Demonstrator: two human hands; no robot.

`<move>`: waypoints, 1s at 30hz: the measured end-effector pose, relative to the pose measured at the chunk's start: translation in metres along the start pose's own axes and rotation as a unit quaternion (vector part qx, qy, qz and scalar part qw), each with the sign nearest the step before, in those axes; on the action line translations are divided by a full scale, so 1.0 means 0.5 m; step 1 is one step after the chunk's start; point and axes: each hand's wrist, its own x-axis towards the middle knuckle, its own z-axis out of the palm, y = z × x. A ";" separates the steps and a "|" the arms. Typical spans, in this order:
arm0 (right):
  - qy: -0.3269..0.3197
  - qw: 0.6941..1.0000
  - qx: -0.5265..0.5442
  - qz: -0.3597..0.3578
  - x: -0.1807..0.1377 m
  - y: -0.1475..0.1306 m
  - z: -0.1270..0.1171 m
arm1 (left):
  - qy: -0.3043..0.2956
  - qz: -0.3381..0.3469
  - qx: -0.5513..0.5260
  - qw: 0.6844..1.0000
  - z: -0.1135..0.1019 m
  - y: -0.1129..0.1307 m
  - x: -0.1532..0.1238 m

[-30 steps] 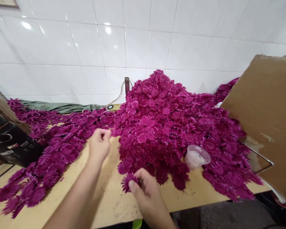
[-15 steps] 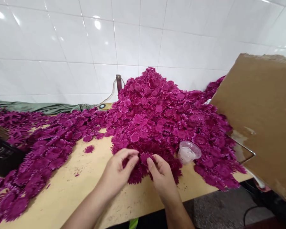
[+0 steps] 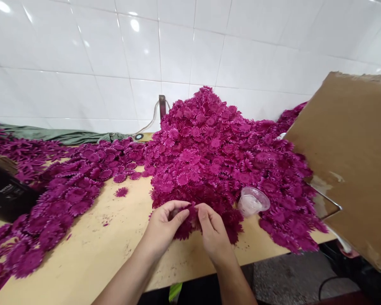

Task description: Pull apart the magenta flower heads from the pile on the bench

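Observation:
A big heap of magenta fabric flowers (image 3: 216, 156) is piled on a light wooden table (image 3: 114, 245). Both my hands meet at the heap's near edge. My left hand (image 3: 165, 226) pinches a flower (image 3: 190, 214) with thumb and fingers curled. From the other side my right hand (image 3: 212, 233) holds the same flower, fingertips together. A flatter spread of the same flowers (image 3: 57, 199) lies to the left. A single flower (image 3: 121, 192) rests alone on the table between spread and heap.
A clear plastic cup (image 3: 252, 201) lies tilted in the heap's right side. A brown cardboard sheet (image 3: 349, 156) leans at the right. A black box (image 3: 6, 195) sits at the left edge. White tiled wall behind; green cloth (image 3: 63, 136) along the back.
My left hand has come back from the left spread, leaving one flower on the table, and joined my right hand at the heap's near edge. The right hand has moved up to the heap with its flower.

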 end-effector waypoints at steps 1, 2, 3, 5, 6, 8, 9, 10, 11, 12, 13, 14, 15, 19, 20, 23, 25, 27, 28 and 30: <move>0.012 1.000 -0.006 0.002 0.000 -0.001 -0.002 | 0.025 0.016 0.007 1.000 -0.004 0.002 0.001; 0.028 0.999 -0.017 0.002 -0.001 -0.002 -0.003 | 0.044 0.030 0.015 0.998 -0.007 0.004 0.003; 0.043 0.999 -0.031 0.000 -0.001 -0.004 -0.004 | 0.057 0.041 0.022 0.997 -0.011 0.006 0.005; 0.058 0.997 -0.058 -0.012 -0.002 -0.010 -0.004 | 0.067 0.052 0.028 0.996 -0.015 0.009 0.007; 0.054 0.996 -0.070 -0.021 -0.003 -0.013 -0.002 | 0.066 0.054 0.027 0.996 -0.016 0.010 0.007; 0.036 0.994 -0.097 -0.047 -0.005 -0.022 0.006 | 0.061 0.064 0.022 0.996 -0.016 0.011 0.007; 0.028 0.991 -0.113 -0.061 -0.006 -0.026 0.011 | 0.060 0.070 0.018 0.996 -0.016 0.011 0.007; 0.020 0.989 -0.128 -0.074 -0.006 -0.030 0.016 | 0.061 0.075 0.016 0.995 -0.015 0.010 0.006; 0.014 0.986 -0.140 -0.084 -0.006 -0.034 0.022 | 0.063 0.077 0.013 0.995 -0.014 0.009 0.006; 0.007 0.985 -0.148 -0.088 -0.005 -0.037 0.027 | 0.066 0.075 0.010 0.995 -0.014 0.008 0.006; 0.000 0.985 -0.151 -0.087 -0.004 -0.039 0.031 | 0.066 0.070 0.008 0.995 -0.015 0.007 0.006; -0.009 0.985 -0.152 -0.084 -0.002 -0.040 0.035 | 0.062 0.061 0.006 0.996 -0.017 0.005 0.007; -0.019 0.985 -0.151 -0.081 0.000 -0.041 0.038 | 0.059 0.053 0.003 0.997 -0.019 0.003 0.009; -0.069 0.988 -0.125 -0.063 0.011 -0.041 0.045 | 0.055 0.041 -0.018 0.997 -0.031 -0.001 0.014; -0.080 0.988 -0.119 -0.056 0.014 -0.039 0.045 | 0.058 0.042 -0.022 0.997 -0.035 -0.001 0.013; -0.071 0.987 -0.130 -0.060 0.021 -0.034 0.045 | 0.047 0.046 -0.013 0.998 -0.044 0.002 0.006; -0.036 0.985 -0.150 -0.083 0.023 -0.033 0.050 | 0.032 0.051 -0.001 0.998 -0.048 0.004 0.000; -0.008 0.980 -0.166 -0.112 0.024 -0.038 0.060 | 0.030 0.055 0.007 0.998 -0.050 0.008 -0.006; 0.003 0.976 -0.174 -0.128 0.026 -0.042 0.066 | 0.036 0.058 0.009 0.998 -0.050 0.012 -0.009; 0.021 0.967 -0.198 -0.161 0.037 -0.054 0.072 | 0.052 0.066 0.011 0.996 -0.050 0.021 -0.016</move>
